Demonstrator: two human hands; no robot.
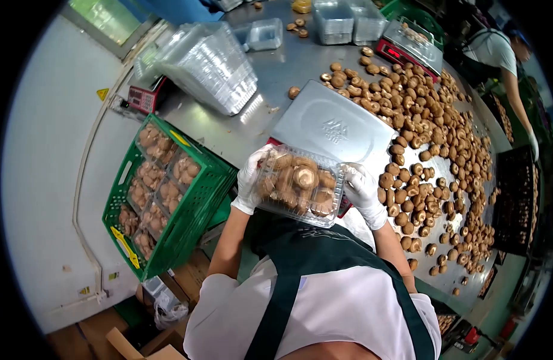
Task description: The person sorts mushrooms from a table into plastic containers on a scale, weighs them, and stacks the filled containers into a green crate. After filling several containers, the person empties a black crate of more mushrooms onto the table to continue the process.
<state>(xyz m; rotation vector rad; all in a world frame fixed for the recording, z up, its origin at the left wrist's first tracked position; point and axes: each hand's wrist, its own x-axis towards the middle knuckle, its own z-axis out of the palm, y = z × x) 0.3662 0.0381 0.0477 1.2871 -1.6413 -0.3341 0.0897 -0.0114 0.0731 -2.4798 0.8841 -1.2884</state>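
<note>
Between my two gloved hands is a clear plastic box of mushrooms [300, 185], held in front of my apron near the table's edge. My left hand [251, 179] wraps around the box's left end. On its right end, my right hand [361, 189] grips the edge with bent fingers. Brown mushrooms fill the box, one showing its pale stem side up. Just beyond the box lies the flat metal pan of a scale [333, 123], bare on top, its red base partly hidden.
Loose mushrooms [420, 114] cover the table's right side. A green crate [162, 198] of filled boxes stands at left. Stacked clear trays [213, 66] and another scale [411, 45] are farther back. A co-worker [492, 54] bends over a dark crate [513, 198] at right.
</note>
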